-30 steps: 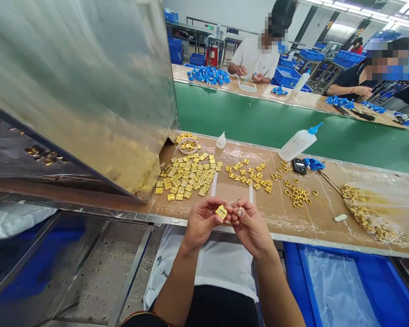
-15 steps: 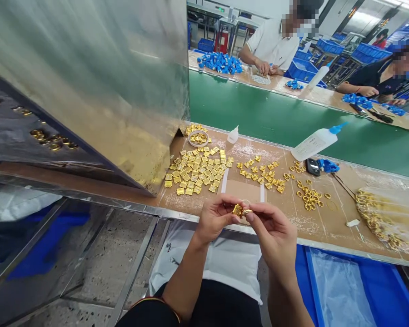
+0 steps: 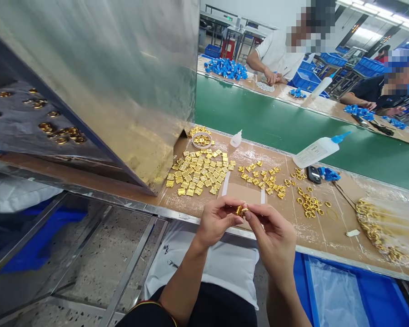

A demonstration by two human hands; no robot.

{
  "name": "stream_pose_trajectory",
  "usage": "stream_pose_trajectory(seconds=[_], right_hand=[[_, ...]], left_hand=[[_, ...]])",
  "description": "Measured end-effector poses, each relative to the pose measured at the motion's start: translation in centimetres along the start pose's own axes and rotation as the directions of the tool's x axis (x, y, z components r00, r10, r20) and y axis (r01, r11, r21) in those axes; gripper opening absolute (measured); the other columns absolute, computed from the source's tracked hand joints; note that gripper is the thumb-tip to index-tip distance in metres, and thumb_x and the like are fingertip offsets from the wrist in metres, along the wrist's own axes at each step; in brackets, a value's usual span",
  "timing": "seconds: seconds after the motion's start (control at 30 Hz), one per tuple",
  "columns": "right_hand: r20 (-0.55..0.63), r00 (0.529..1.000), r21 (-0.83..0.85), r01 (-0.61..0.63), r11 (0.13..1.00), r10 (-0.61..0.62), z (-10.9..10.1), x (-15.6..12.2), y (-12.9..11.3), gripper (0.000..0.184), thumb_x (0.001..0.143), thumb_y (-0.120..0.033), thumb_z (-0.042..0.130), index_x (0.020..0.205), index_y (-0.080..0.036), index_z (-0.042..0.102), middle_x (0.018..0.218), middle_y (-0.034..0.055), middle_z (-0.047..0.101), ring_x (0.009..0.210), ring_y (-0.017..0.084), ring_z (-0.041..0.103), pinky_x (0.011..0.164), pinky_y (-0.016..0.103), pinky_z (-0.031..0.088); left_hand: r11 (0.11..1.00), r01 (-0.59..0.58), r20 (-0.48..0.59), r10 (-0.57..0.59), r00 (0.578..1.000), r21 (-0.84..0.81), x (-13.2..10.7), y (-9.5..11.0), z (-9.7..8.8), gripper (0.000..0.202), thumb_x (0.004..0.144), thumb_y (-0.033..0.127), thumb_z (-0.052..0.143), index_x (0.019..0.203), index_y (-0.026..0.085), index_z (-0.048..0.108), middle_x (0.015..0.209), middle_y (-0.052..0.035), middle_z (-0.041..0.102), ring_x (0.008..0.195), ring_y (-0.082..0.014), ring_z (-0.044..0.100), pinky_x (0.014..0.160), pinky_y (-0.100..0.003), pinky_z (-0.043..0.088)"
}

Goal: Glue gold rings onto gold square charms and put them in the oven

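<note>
My left hand (image 3: 213, 222) is closed, pinching a small gold square piece (image 3: 239, 210) between thumb and fingers. Against it, my right hand (image 3: 275, 234) pinches a small gold ring (image 3: 245, 211); the two parts meet or nearly meet, and the fingertips partly hide them. Both hands are over the table's front edge, just below a cardboard pad (image 3: 245, 192) with white strips. Left of the pad lie many flat gold squares (image 3: 197, 172). Smaller gold pieces (image 3: 262, 177) are scattered behind it, and loose gold rings (image 3: 308, 202) lie to the right.
A tall metal panel (image 3: 122, 91) rises at the left. Along the back stand a small white bottle (image 3: 236, 139) and a tilted glue-type bottle (image 3: 315, 152). A plastic bag of gold parts (image 3: 385, 227) lies right. Across the green belt (image 3: 238, 102), two people work beside blue parts (image 3: 225, 68).
The view has tilted slightly. Between my fingertips, the gold square piece and the ring have turned a little and come closer together.
</note>
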State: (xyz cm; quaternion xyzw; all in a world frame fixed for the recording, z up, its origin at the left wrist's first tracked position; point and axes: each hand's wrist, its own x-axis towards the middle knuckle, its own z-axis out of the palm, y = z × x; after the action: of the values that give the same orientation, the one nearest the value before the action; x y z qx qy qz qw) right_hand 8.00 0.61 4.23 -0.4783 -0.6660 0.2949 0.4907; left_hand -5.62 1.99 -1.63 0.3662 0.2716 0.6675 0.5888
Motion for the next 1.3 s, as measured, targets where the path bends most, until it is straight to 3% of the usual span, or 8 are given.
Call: stream_pose_trajectory(seconds=[0.17, 0.67, 0.9, 1.07, 1.3], right_hand=[[0.019, 1.000, -0.024, 0.025, 0.999, -0.024, -0.17, 0.12, -0.15, 0.012, 0.093, -0.018, 0.072, 0.096, -0.027, 0.080, 0.088, 0.0030, 0.080, 0.078, 0.018, 0.076, 0.067, 0.026, 0.061], [0.050, 0.980, -0.188, 0.199, 0.962, -0.193, 0.25, 0.01, -0.91, 0.016, 0.094, -0.008, 0.069, 0.090, -0.023, 0.073, 0.080, -0.0001, 0.072, 0.070, 0.013, 0.070, 0.065, 0.022, 0.056], [0.115, 0.967, -0.257, 0.249, 0.934, -0.226, 0.37, 0.18, -0.30, 0.016, 0.095, -0.009, 0.068, 0.086, -0.022, 0.070, 0.076, -0.0003, 0.070, 0.065, 0.013, 0.067, 0.060, 0.022, 0.052], [0.105, 0.971, -0.228, 0.235, 0.945, -0.216, 0.25, 0.35, -0.16, 0.017, 0.095, -0.007, 0.067, 0.087, -0.022, 0.071, 0.076, -0.0016, 0.069, 0.065, 0.012, 0.066, 0.062, 0.021, 0.053], [0.046, 0.994, -0.078, 0.102, 0.992, -0.099, 0.07, -0.03, -0.48, 0.014, 0.095, -0.014, 0.069, 0.095, -0.026, 0.077, 0.091, 0.0027, 0.073, 0.081, 0.015, 0.072, 0.067, 0.021, 0.062]], left_hand=[[1.000, 0.010, 0.022, -0.010, 1.000, 0.020, 0.09, -0.02, 0.02, 0.039, 0.068, 0.044, 0.096, 0.091, 0.017, 0.083, 0.080, -0.0052, 0.076, 0.072, -0.0154, 0.069, 0.069, -0.026, 0.058], [0.992, -0.113, 0.017, 0.112, 0.994, 0.061, 0.16, 0.24, -0.12, 0.028, 0.069, 0.034, 0.097, 0.090, 0.020, 0.085, 0.077, -0.0032, 0.073, 0.070, -0.0136, 0.067, 0.064, -0.023, 0.056], [0.994, -0.072, -0.024, 0.075, 0.997, 0.084, 0.16, 0.39, -0.48, 0.032, 0.064, 0.039, 0.099, 0.086, 0.019, 0.086, 0.076, -0.0048, 0.075, 0.070, -0.0143, 0.068, 0.062, -0.023, 0.057], [0.993, -0.077, -0.014, 0.078, 0.997, 0.091, 0.27, 0.17, -0.44, 0.032, 0.064, 0.038, 0.099, 0.086, 0.019, 0.085, 0.076, -0.0040, 0.074, 0.069, -0.0141, 0.069, 0.064, -0.023, 0.058], [0.993, -0.074, -0.004, 0.074, 0.997, 0.092, 0.13, 0.06, -0.16, 0.038, 0.065, 0.044, 0.098, 0.091, 0.018, 0.085, 0.077, -0.0045, 0.074, 0.070, -0.0148, 0.069, 0.066, -0.025, 0.059]])
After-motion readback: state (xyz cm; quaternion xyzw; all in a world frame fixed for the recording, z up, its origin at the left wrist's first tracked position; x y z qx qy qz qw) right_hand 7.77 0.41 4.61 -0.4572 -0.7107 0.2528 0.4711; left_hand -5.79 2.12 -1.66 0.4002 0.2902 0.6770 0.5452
